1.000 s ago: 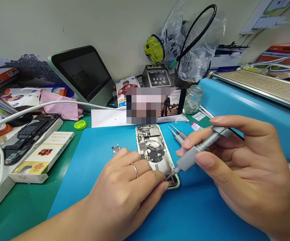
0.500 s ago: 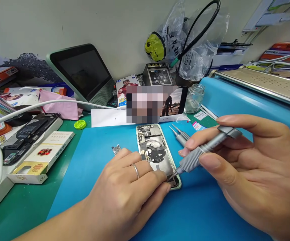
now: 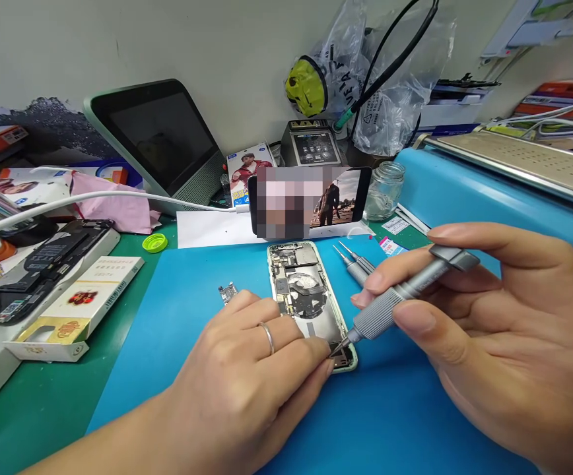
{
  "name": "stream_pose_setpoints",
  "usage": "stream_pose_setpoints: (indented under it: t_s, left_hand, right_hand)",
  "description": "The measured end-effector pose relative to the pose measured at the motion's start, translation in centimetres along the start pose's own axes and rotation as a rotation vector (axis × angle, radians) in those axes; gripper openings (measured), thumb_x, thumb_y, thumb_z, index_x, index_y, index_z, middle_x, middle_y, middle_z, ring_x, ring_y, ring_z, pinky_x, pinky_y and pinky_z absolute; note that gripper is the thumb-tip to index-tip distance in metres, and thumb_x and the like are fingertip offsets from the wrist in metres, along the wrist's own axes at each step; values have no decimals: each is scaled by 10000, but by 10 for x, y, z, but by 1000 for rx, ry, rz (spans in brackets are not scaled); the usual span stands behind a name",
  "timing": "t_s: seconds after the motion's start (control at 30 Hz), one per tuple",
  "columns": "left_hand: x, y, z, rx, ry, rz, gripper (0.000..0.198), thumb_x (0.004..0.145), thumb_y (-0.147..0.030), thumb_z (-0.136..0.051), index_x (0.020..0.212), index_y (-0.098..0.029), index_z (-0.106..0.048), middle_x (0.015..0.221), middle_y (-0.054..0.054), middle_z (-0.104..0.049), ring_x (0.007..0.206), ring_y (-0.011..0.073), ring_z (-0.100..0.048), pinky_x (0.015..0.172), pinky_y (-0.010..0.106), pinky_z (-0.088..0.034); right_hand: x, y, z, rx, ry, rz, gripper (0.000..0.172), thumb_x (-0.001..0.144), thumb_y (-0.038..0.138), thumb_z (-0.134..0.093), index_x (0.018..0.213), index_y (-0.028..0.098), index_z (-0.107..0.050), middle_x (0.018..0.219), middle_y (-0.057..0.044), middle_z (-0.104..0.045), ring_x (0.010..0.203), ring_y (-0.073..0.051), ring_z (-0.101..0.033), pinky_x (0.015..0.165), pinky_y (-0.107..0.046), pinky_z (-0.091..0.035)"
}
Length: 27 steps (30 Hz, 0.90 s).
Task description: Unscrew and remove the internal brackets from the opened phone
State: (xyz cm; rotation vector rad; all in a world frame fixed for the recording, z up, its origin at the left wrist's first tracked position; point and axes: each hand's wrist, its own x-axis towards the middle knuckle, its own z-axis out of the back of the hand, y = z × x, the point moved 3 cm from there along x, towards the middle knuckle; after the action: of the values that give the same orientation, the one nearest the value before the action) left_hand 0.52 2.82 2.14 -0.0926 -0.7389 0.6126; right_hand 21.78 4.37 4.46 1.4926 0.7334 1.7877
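Observation:
An opened phone [image 3: 323, 320] with a pale green frame lies on the blue mat, its inner parts bare. My left hand [image 3: 247, 356], with a ring on one finger, rests over its lower left side. The thumb and index finger are pressed together at the bottom end; what is between them is hidden. In my right hand [image 3: 504, 323] is a grey precision screwdriver [image 3: 380, 315], held between thumb and fingers with an index finger on its cap. The slanted tip reaches the phone's lower end, close to the left fingertips. A small circuit board [image 3: 228, 292] lies left of the phone.
Two more screwdrivers [image 3: 356, 262] lie right of the phone. Behind it a smartphone [image 3: 360, 198] leans upright, with a white cable [image 3: 118, 193] running left. A glass jar [image 3: 385, 191], a green cap [image 3: 155, 243] and a small carton [image 3: 78, 307] stand around the mat.
The whole view has shifted slightly, and the picture on the propped smartphone differs. Both hands and the screwdriver keep almost the same pose at the opened phone.

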Motion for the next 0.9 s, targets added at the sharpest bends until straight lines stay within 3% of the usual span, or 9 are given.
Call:
stream_pose_setpoints:
  t_s: [0.3, 0.53, 0.9]
  left_hand:
    - [1, 1, 2, -25, 13, -6, 152, 1065, -149, -638, 1004, -192, -771, 753, -55, -678, 680, 129, -536, 658, 358, -343]
    - [1, 1, 0, -22, 15, -1, 143, 1049, -135, -649, 1002, -197, -768, 760, -55, -684, 688, 131, -541, 656, 362, -348]
    - [1, 0, 2, -15, 12, 1, 155, 1054, -138, -639, 996, -196, -771, 758, -55, -678, 686, 130, -545, 656, 361, -355]
  right_hand:
    - [1, 1, -1, 39, -12, -24, 493, 902, 92, -856, 1242, 411, -695, 936, 71, -793, 833, -137, -810, 660, -236, -744]
    - [1, 3, -3, 50, -4, -27, 573, 848, -26, -797, 1228, 393, -704, 930, 91, -796, 839, -109, -814, 691, -182, -725]
    - [3, 2, -3, 47, -16, -6, 571, 843, -20, -813, 1227, 387, -700, 945, 85, -784, 850, -108, -816, 671, -181, -726]
